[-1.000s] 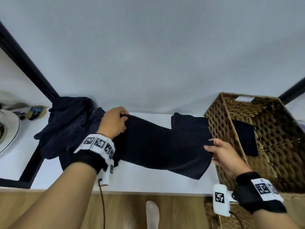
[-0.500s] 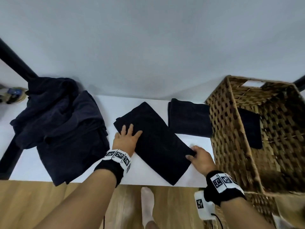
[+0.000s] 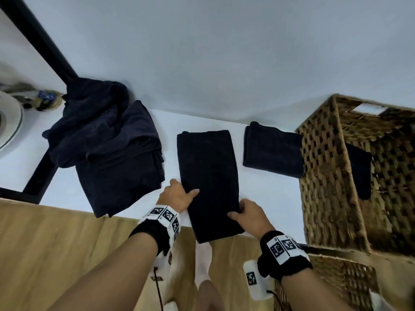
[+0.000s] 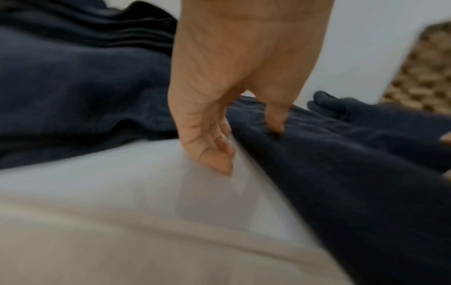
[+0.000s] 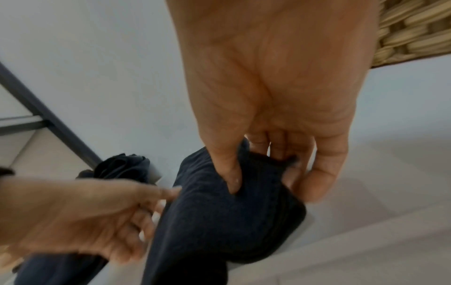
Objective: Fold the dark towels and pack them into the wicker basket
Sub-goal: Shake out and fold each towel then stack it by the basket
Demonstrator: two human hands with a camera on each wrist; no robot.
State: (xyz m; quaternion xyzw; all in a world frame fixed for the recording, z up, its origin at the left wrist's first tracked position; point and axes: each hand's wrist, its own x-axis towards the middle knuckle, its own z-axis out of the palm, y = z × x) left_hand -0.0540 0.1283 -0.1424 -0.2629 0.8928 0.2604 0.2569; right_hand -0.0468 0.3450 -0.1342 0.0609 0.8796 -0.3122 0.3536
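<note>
Squarely between the two hands lies the half-folded dark towel (image 3: 207, 176), a long strip on the white table (image 3: 67, 194); its long axis runs from 12 o'clock to 6 o'clock, and its near end hangs over the table's front edge. Both hands sit at that near end, so whichever fold comes next, which I judge to be carrying the near end up toward 12 o'clock, starts from where they already are.

The left hand (image 3: 177, 195) is at the strip's 9 o'clock edge. In the left wrist view its thumb presses down on top of the cloth while the fingers (image 4: 214, 154) curl at the edge beside it, so I read it as pinching that edge, though blur makes the grip less than certain. The right hand (image 3: 249, 213) is at the 3 o'clock edge and slightly nearer the hanging end; the right wrist view shows its thumb on top and fingers tucked beneath, clearly grasping the towel.

At 3 o'clock from the strip, apart from it, a folded towel (image 3: 272, 150) rests against the wall of the wicker basket (image 3: 323, 176), and another dark towel (image 3: 359, 171) lies inside the basket. At 9 o'clock a heap of unfolded towels (image 3: 105, 142) waits, just beside the left hand
</note>
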